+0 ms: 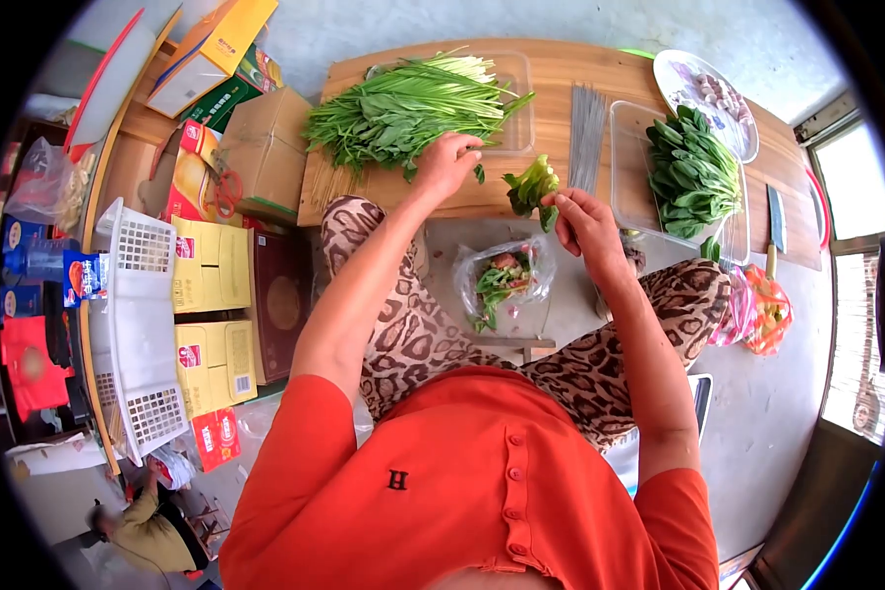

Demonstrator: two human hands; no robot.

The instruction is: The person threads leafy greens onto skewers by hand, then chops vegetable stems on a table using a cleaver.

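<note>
My right hand (590, 233) pinches a leafy green (533, 185) with yellowish leaves above the table's front edge. Closed fingers of my left hand (447, 165) are in front of a big heap of long thin greens and leaves (408, 113); what they grip, if anything, is hidden. Just below those fingertips shows a small dark leaf (479, 174). Between my knees, a clear plastic bag (541, 264) stands open with leaf scraps (501, 290) in it. Dark green leafy vegetables (693, 172) are stacked in a clear tray (631, 197) on the right.
Thin metal skewers (587, 133) lie on the wooden table (551, 74). A plate (674, 74) of meat pieces and a knife (777, 218) are at the right. Cartons (261, 147) and a white rack (147, 324) stand left. Another person (147, 536) is at lower left.
</note>
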